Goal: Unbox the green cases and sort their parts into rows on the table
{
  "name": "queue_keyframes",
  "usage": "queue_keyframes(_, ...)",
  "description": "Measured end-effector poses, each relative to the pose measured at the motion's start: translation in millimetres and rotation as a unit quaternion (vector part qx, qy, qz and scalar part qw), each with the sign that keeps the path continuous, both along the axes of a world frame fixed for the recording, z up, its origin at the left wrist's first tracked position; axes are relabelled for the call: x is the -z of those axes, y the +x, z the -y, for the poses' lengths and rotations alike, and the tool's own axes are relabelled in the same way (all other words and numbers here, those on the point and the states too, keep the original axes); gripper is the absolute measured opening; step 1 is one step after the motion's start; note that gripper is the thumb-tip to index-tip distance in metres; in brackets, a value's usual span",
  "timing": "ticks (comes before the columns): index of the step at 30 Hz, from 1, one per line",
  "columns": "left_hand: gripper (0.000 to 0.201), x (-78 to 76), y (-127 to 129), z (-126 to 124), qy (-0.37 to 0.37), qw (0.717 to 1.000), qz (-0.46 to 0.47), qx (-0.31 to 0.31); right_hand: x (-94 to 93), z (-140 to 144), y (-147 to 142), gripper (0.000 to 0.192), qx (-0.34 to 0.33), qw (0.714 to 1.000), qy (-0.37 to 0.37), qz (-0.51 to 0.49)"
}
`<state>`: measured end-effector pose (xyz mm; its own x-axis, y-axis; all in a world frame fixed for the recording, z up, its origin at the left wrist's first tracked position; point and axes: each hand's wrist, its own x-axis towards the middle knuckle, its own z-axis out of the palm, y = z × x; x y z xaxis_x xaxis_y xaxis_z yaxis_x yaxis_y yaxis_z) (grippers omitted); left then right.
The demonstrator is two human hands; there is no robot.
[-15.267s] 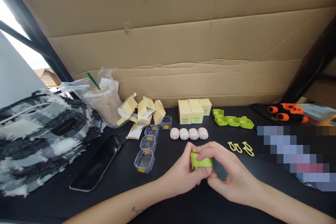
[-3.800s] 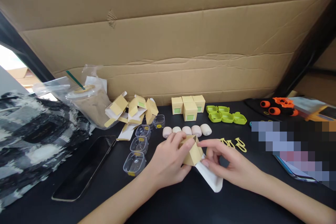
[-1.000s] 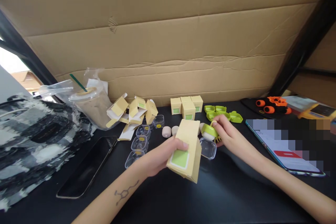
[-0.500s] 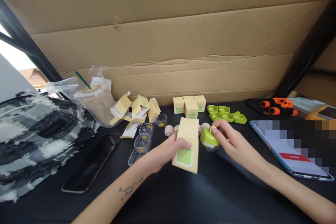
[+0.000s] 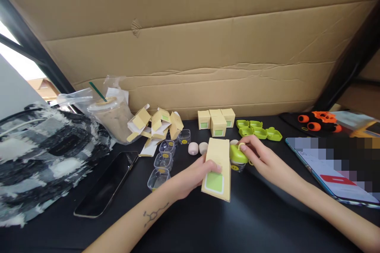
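Lowered since before, green-lidded case [image 5: 238, 155] under right hand [image 5: 261, 160] fingertips.

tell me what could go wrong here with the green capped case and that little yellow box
1. The right hand pinches the green-lidded case only at its top; it could slip and knock the pink ovals lying right behind it.
2. The left hand holds the yellow box tilted by one side; it might crush or slide against the case.
3. The left forearm lies close to the clear trays and could sweep them aside.
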<state>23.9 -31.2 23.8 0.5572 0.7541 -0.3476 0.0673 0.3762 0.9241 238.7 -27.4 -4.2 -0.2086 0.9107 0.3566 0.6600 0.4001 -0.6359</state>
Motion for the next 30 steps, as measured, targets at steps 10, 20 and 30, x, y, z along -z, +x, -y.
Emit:
queue_keyframes(10, 0.056, -1.8, 0, 2, 0.005, 0.999, 0.021, -0.026, 1.8, 4, -3, 0.019, 0.010, 1.000, 0.013, -0.009)
queue_keyframes(20, 0.043, -3.2, -3, 4, -0.056, 0.998, 0.016, -0.022, 2.6, 4, -6, 0.015, -0.021, 0.999, 0.046, -0.012)
queue_keyframes(30, 0.050, -9.3, -3, 6, -0.071, 0.997, -0.004, 0.007, 0.3, 13, -11, 0.011, -0.009, 0.995, 0.075, 0.059)
